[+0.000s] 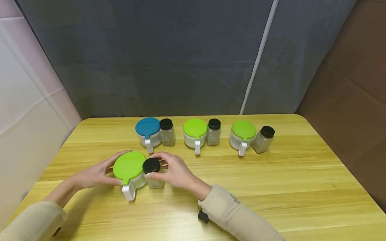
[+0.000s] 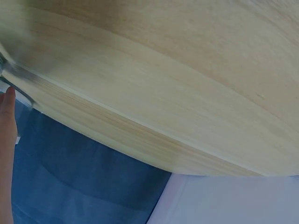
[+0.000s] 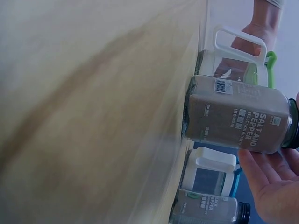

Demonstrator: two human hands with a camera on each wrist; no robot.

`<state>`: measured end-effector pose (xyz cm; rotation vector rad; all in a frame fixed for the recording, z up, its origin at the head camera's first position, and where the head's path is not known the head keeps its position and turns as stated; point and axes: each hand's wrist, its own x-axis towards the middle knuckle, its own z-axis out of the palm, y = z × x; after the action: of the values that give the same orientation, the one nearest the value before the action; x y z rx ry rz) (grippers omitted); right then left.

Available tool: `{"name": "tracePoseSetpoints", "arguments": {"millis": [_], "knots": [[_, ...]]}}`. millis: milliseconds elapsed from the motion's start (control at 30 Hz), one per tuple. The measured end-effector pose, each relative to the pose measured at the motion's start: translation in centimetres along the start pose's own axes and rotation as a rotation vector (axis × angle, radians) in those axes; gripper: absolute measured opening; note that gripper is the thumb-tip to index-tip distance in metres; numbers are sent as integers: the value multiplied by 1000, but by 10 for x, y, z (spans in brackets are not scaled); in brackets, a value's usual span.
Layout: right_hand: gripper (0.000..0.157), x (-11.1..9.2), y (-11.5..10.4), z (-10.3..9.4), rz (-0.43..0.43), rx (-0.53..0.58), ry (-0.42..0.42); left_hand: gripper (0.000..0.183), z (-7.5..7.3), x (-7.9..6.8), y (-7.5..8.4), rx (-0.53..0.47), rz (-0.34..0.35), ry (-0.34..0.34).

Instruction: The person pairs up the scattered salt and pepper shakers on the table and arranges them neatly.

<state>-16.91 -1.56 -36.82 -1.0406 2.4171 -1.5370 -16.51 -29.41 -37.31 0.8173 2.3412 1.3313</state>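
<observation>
While working over the tabletop (image 1: 286,201), curves the left hand (image 1: 94,174) wide around the green-lidded jar (image 1: 129,166) toward the left edge, likely for steadiness; just beside, pinches the smaller black-capped bottle (image 1: 151,166) high up with the right hand (image 1: 177,172), perhaps for balance.

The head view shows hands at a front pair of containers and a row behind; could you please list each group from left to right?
Front: left hand, front green-lidded pot, front black-capped jar, right hand. Back: blue-lidded pot, first back jar, middle green-lidded pot, second back jar, last green-lidded pot, last back jar.
</observation>
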Motion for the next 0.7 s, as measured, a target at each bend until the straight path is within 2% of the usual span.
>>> {"name": "tracePoseSetpoints", "arguments": {"millis": [333, 700], "knots": [[50, -1, 2, -1, -35, -19, -15, 80, 0, -1, 3, 12, -20, 0], [50, -8, 0, -14, -21, 27, -13, 76, -4, -4, 3, -30, 12, -15]]}}
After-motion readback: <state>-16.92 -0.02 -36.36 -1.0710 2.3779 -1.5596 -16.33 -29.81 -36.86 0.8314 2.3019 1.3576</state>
